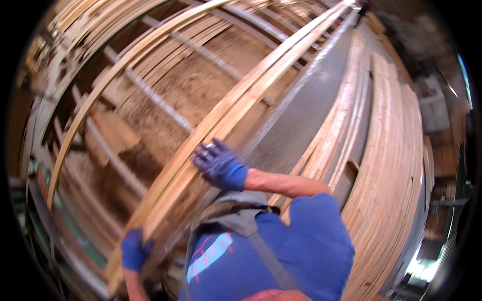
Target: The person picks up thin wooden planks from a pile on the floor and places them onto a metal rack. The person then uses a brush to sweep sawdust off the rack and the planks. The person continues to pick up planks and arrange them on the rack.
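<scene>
Two long pale wooden boards (193,155) lie side by side, running diagonally from the lower left to the far upper right. My left hand (134,249), in a blue glove, is closed across them near their near end, its thumb on the right side and its other fingers partly hidden. Farther along, my right hand (218,164) wears a matching glove. It rests against the right-hand board with its fingers stretched out and apart, not wrapped round the wood.
Metal rails (155,98) cross beneath the boards, over ground strewn with sawdust (186,75). One curved-looking lath (100,90) spans the rails on the left. On my right, stacked long boards (386,175) lie beside a grey floor strip (306,120). A blurred person (362,7) stands at the far end.
</scene>
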Available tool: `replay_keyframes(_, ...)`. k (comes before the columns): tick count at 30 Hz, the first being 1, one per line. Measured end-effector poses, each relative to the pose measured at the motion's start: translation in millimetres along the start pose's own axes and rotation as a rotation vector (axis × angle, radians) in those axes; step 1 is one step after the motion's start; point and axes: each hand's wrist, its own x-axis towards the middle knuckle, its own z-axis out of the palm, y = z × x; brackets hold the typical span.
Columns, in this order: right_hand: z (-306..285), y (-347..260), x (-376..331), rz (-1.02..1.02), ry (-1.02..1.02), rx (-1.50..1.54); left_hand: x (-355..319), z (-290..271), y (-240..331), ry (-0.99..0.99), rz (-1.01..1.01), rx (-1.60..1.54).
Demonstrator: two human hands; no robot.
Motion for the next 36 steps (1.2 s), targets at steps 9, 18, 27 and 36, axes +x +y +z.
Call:
replay_keyframes(9, 24, 51, -4, -0.091, -0.038, -0.096, -17, 80, -31, -0.26, -0.302, -0.119)
replay_keyframes(18, 14, 49, -5, -0.112, -0.148, -0.011, -30, 76, 29, 0.35, -0.073, 0.059)
replay_keyframes(27, 26, 8, -16, -0.098, -0.285, 0.067, -78, 101, -6, 0.129, -0.233, -0.046)
replay_keyframes(36, 12, 13, 8, -0.098, -0.22, 0.038, -96, 158, -53, 0.317, -0.411, -0.165)
